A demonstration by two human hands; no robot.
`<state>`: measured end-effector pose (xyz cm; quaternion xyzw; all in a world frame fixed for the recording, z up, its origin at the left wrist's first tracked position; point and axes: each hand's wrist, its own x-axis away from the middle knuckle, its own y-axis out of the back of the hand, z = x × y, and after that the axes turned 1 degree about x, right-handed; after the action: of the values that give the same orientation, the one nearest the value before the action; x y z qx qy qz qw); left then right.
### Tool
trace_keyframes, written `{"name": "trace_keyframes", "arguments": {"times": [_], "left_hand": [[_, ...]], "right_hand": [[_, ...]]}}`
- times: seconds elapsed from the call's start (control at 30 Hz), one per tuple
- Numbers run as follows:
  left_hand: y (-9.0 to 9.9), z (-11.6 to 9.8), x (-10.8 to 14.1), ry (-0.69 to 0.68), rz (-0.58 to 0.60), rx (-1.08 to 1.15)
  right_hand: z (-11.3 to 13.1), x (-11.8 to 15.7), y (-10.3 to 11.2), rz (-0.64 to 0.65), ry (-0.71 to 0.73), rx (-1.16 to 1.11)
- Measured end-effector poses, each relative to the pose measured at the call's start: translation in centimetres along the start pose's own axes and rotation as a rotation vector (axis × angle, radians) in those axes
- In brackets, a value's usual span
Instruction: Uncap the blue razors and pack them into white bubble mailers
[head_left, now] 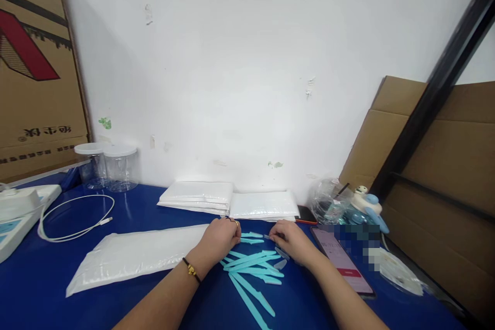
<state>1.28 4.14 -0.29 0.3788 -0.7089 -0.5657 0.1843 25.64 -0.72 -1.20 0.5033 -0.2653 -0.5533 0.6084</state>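
Observation:
Several turquoise eyebrow razors [253, 270] lie fanned out and overlapping on the blue tabletop [305, 301]. My left hand [222, 235] is closed at the back of this pile, its fingers round the end of a turquoise razor [251, 241]; another razor [253, 234] lies just behind it. Facing it across a small gap, my right hand [292, 240] pinches a small clear blade cover [266, 237], partly hidden by the fingertips. Beside the razor heads, under my right hand, rest loose clear covers [280, 264].
A white padded mailer [139, 255] lies left of my left arm. Stacked mailers [197, 196] stand against the wall. Right of my right arm are a phone [344, 263] and a clear plastic bag [327, 198]. Lidded jars [121, 170], a white cable [77, 240] and a power strip [23, 216] sit left.

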Motion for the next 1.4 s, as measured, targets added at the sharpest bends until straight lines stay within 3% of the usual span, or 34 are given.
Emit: {"name": "trace_keyframes", "arguments": {"times": [0.4,0.63,1.4], "left_hand": [[0.8,-1.2,0.2,-0.248,0.044,-0.268],[0.4,-1.3,-0.1,-0.245,-0.001,-0.252],[0.4,-1.2,-0.2,-0.195,0.019,-0.250]], "right_hand": [[-0.1,0.4,0.2,-0.002,0.030,-0.021],[0.3,0.7,0.4,-0.004,0.069,0.017],[1.3,0.5,0.0,0.003,0.049,0.011]]}}
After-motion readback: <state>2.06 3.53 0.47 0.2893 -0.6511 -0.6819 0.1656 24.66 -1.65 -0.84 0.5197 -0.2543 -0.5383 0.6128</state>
